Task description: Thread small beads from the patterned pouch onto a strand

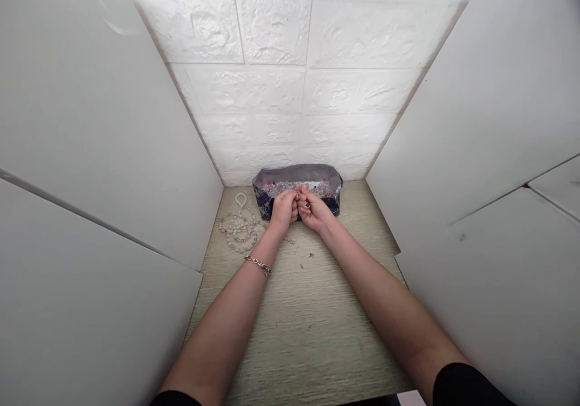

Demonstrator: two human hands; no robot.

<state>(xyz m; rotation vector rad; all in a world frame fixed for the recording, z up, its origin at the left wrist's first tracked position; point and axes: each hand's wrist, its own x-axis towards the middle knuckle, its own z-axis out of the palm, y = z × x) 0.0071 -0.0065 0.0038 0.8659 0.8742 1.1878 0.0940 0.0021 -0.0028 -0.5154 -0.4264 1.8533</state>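
From where I stand, both hands meet over the near side of a dark pouch (263, 203), which sits open at the back of the table (308, 333), just in front of the white wall (299, 92). The left hand (284, 206) has its back turned up, its fingers curled in, thumb and forefinger pressed together at the tips. The right hand (313, 211) is rolled more palm-up, its fingers folded too, thumb and forefinger drawn together beside the left fingertips. Whatever may be pinched there is too small for me to tell. Something small and dark shows on the right hand's fingers.

Inside the pouch, behind the hands, loose beads (276, 187) lie in a long heap, mostly pale and pink with a few red ones. To the left of the pouch, a pale beaded strand (240, 231) lies on the table in overlapping loops, with a white loop (240, 200) at its far end. A short beaded end (289, 240) shows on the other side of the left forearm; the arm hides whether the two join.

A chain bracelet (257, 264) circles the left wrist. A few brown specks (311, 255) dot the table between the forearms. Pale panels (90, 92) rise on either side.
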